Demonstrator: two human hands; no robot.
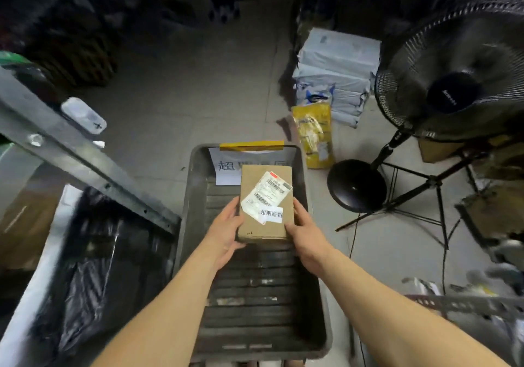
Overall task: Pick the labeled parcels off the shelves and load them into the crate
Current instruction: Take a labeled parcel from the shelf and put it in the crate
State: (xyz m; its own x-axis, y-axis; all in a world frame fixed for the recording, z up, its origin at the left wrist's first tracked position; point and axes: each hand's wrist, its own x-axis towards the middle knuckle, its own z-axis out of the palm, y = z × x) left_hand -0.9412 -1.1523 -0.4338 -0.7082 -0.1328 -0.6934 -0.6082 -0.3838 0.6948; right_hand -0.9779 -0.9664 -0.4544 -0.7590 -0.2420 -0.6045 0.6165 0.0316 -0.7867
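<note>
Holding a small brown cardboard parcel [265,202] with a white shipping label over the dark grey plastic crate [195,185], the left hand [225,232] and right hand [307,237] clasp its opposite long sides, fingers curled underneath; it looks stiff, light and easy to grip by the edges.

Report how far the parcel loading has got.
Done: nothing visibly loaded; the black crate shows only its ribbed floor and a paper sign at the far end. In hand: the left hand and right hand hold one labeled cardboard parcel over the crate. Left: setting it down, then fetching more; the shelves' contents are too dark to count.
</note>
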